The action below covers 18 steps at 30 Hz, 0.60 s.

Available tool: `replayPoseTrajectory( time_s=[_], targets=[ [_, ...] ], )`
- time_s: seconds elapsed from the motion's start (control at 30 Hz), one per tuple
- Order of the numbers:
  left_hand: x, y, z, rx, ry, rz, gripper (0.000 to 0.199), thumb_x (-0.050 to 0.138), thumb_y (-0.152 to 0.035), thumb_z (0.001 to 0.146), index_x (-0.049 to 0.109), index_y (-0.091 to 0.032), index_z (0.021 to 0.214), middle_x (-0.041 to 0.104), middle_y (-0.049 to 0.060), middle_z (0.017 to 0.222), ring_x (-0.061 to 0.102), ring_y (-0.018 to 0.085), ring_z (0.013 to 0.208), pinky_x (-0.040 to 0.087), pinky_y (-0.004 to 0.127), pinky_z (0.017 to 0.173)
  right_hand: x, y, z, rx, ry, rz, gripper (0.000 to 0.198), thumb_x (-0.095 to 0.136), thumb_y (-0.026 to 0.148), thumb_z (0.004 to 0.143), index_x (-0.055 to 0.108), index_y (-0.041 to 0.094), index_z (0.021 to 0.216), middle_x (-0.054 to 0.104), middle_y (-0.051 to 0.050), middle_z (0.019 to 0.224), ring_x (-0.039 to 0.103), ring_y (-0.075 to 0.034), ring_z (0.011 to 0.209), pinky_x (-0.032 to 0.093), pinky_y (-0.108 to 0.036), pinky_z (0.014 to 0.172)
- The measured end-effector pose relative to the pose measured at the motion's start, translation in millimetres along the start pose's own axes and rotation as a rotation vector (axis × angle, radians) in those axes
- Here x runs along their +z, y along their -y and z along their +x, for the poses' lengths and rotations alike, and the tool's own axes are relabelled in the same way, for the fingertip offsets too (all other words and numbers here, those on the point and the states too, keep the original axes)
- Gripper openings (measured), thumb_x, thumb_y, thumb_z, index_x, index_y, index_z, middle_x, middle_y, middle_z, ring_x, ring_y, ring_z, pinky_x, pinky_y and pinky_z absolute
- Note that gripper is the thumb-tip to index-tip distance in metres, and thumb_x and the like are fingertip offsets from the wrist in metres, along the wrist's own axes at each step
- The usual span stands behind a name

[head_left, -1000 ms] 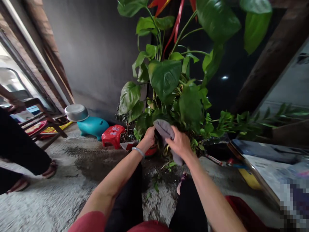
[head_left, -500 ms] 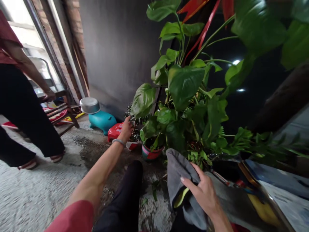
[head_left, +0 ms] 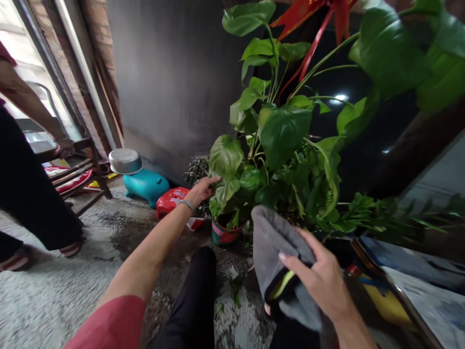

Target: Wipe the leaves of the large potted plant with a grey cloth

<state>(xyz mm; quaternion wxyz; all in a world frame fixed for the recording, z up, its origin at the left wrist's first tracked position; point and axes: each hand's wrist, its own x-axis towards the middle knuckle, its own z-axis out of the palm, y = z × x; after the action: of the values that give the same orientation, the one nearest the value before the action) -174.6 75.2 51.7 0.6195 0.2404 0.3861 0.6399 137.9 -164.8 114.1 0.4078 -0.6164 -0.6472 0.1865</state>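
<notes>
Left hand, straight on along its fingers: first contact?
The left hand would likely meet a drooping lower-left leaf of the broad-leaved plant; depth is unclear, they may be touching.

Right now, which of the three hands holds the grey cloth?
The right hand holds it; the left hand is at the leaves, the other person's hand at the wooden chair.

A short, muted-red fabric sleeve (head_left: pixel 109 322) ends near the left elbow; a smooth, pale-grey, rounded bangle (head_left: pixel 187 205) rings the wrist behind the left hand (head_left: pixel 200 193); plain black cloth trousers (head_left: pixel 189 305) cover the legs.
</notes>
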Motion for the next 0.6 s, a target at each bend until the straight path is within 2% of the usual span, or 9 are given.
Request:
replayPoseTrajectory(
  time_s=[0.1,0.17,0.2,0.27,0.37,0.43,0.47,0.53,0.6],
  targets=[
    [3,26,-10,-0.010,0.016,0.089,0.032,0.092,-0.014,0.058,0.075,-0.015,0.086,0.078,0.006,0.074,0.074,0.022,0.069,0.062,0.035,0.073,7,51,47,-0.198,-0.234,-0.015,0.066,0.076,0.052,0.076,0.067,0.022,0.134,0.077,-0.011,0.122,0.074,-0.031,0.106,0.062,-0.044,0.093],
    [3,39,-14,0.008,0.006,0.108,0.030,0.091,-0.016,0.058,0.074,-0.014,0.083,0.077,0.007,0.072,0.074,0.023,0.070,0.061,0.035,0.073,28,77,82,-0.317,-0.373,-0.042,0.067,0.070,0.047,0.083,0.059,0.020,0.143,0.073,-0.013,0.131,0.071,-0.032,0.114,0.058,-0.047,0.098],
    [3,44,-15,0.016,0.004,0.107,0.029,0.091,-0.017,0.057,0.074,-0.014,0.081,0.077,0.007,0.071,0.074,0.023,0.069,0.061,0.034,0.072,42,85,97,-0.332,-0.384,-0.087,0.067,0.067,0.043,0.085,0.056,0.019,0.146,0.072,-0.015,0.132,0.071,-0.032,0.115,0.057,-0.048,0.099],
    [1,51,-15,0.023,0.010,0.076,0.029,0.090,-0.019,0.057,0.073,-0.015,0.079,0.077,0.005,0.070,0.072,0.020,0.066,0.059,0.031,0.069,73,86,113,-0.290,-0.274,-0.224,0.065,0.065,0.035,0.085,0.055,0.015,0.147,0.075,-0.018,0.126,0.072,-0.035,0.111,0.056,-0.049,0.097],
    [-5,56,-12,-0.020,0.022,-0.021,0.028,0.088,-0.020,0.058,0.069,-0.015,0.078,0.073,0.001,0.065,0.067,0.016,0.058,0.057,0.028,0.065,97,66,99,-0.147,0.088,-0.395,0.056,0.067,0.026,0.079,0.066,0.017,0.134,0.080,-0.015,0.109,0.075,-0.035,0.101,0.057,-0.046,0.092],
    [-9,57,-10,-0.041,0.039,-0.087,0.029,0.088,-0.019,0.056,0.068,-0.015,0.077,0.072,0.000,0.063,0.066,0.015,0.057,0.057,0.027,0.063,85,56,77,-0.096,0.232,-0.352,0.049,0.069,0.025,0.076,0.071,0.021,0.125,0.081,-0.010,0.106,0.076,-0.032,0.098,0.058,-0.043,0.089],
    [-11,57,-9,-0.032,0.037,-0.113,0.030,0.088,-0.019,0.055,0.067,-0.016,0.076,0.072,0.000,0.063,0.066,0.015,0.056,0.056,0.027,0.063,73,57,69,-0.102,0.227,-0.287,0.046,0.070,0.027,0.075,0.072,0.023,0.122,0.082,-0.008,0.106,0.076,-0.030,0.097,0.059,-0.041,0.088],
    [-11,60,-10,0.022,0.017,-0.145,0.034,0.089,-0.018,0.050,0.067,-0.016,0.076,0.072,0.000,0.065,0.066,0.015,0.056,0.057,0.028,0.064,46,68,65,-0.190,0.079,-0.151,0.047,0.072,0.034,0.076,0.071,0.023,0.122,0.081,-0.006,0.108,0.076,-0.028,0.094,0.060,-0.040,0.086],
    [-7,64,-12,0.085,-0.011,-0.147,0.039,0.091,-0.019,0.047,0.067,-0.016,0.077,0.073,-0.001,0.066,0.067,0.016,0.058,0.057,0.029,0.067,32,87,78,-0.330,-0.187,-0.087,0.054,0.073,0.040,0.079,0.067,0.023,0.130,0.079,-0.008,0.117,0.075,-0.029,0.100,0.060,-0.044,0.090]
  ],
)
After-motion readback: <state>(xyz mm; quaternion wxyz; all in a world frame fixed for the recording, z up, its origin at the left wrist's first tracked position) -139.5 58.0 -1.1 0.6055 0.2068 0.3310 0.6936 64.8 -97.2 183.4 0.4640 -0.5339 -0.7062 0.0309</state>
